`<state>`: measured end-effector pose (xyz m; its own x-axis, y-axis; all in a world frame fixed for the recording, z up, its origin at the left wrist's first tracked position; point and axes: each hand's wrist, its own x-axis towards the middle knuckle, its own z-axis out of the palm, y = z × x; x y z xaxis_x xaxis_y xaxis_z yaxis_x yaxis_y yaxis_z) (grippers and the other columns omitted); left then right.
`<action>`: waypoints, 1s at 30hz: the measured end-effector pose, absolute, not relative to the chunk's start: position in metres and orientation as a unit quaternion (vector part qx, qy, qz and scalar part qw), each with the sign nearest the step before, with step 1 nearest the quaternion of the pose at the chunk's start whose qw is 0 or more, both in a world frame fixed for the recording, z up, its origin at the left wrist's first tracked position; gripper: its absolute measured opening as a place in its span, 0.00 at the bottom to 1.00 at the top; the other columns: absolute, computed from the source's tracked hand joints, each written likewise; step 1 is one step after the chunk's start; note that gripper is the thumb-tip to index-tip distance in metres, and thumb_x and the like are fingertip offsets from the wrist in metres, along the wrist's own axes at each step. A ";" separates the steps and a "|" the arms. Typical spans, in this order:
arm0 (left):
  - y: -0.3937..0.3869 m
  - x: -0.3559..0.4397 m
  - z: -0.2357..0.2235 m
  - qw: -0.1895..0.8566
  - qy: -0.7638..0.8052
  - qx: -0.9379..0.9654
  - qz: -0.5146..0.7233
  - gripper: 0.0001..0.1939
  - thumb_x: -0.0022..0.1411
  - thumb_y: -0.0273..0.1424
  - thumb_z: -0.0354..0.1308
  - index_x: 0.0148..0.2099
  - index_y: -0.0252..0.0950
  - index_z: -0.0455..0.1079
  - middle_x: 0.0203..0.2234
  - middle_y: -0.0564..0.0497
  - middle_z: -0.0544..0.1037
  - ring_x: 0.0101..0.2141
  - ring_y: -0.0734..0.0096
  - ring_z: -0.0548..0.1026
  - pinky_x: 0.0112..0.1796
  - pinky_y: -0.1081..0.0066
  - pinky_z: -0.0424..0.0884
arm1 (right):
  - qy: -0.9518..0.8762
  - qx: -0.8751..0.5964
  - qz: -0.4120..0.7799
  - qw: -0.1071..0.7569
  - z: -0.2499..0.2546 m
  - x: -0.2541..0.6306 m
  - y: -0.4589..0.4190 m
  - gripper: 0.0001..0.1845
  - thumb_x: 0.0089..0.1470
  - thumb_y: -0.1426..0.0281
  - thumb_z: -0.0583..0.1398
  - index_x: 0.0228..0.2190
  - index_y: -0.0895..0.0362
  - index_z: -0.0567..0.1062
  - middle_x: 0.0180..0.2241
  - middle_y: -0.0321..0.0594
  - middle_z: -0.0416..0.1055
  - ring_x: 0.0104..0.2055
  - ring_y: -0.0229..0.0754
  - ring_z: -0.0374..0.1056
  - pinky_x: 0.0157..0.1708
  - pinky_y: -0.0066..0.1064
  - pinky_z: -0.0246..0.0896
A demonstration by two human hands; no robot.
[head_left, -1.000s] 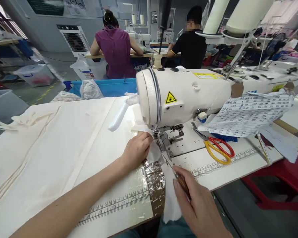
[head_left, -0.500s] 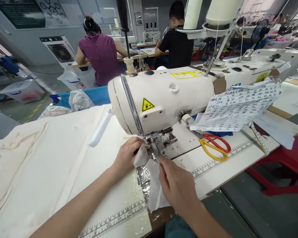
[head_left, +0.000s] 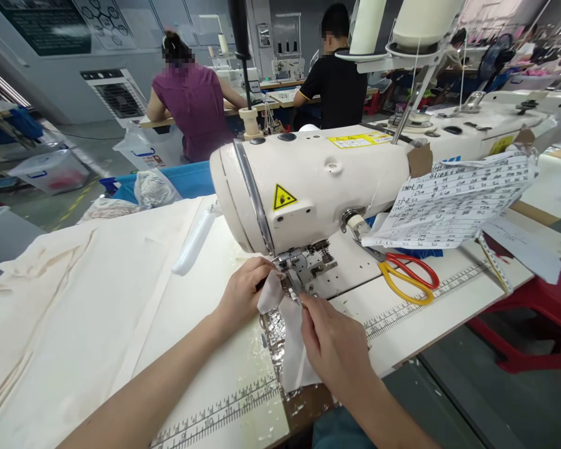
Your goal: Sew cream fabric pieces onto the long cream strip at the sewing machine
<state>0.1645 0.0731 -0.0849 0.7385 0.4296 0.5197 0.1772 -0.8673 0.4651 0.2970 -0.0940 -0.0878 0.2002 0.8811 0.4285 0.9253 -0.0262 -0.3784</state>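
- Apparently, the left hand [head_left: 243,290] pinches the white cloth [head_left: 292,349], its fingertips partly lost beneath the sewing machine [head_left: 308,187].
- The cloth trails towards the near edge of the bench [head_left: 430,324].
- The right hand [head_left: 334,340] overlaps it, fingers bunched; what they grip, I cannot tell.

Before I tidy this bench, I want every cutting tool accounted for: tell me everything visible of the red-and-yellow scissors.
The scissors lie beside the sewing machine, near the handwritten paper. One handle loop is red, the other yellow, the yellow nearer the front edge of the table; both look plastic-coated. The metal blades point away, toward the machine; whether they are fully closed is unclear. The right hand does not touch them.
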 end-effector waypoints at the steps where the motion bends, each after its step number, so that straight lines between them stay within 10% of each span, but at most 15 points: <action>1: 0.073 0.164 -0.085 0.195 0.166 0.912 0.321 0.10 0.69 0.30 0.52 0.40 0.38 0.74 0.36 0.48 0.78 0.38 0.68 0.77 0.37 0.71 0.73 | -0.631 -0.716 -0.038 0.297 -0.088 0.297 -0.094 0.17 0.64 0.77 0.50 0.49 0.61 0.74 0.35 0.42 0.79 0.29 0.44 0.75 0.21 0.31 0.56; 30: 0.072 0.164 -0.085 0.199 0.181 0.918 0.292 0.09 0.69 0.31 0.50 0.41 0.37 0.72 0.39 0.46 0.77 0.39 0.65 0.75 0.38 0.68 0.73 | -0.630 -0.721 -0.051 0.286 -0.088 0.296 -0.092 0.16 0.63 0.77 0.51 0.49 0.60 0.74 0.34 0.42 0.79 0.28 0.43 0.75 0.21 0.31 0.57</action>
<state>0.1638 0.0722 -0.0851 0.7644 0.4482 0.4634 0.2159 -0.8553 0.4711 0.2964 -0.0919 -0.0882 0.2022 0.8781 0.4338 0.9367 -0.0440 -0.3475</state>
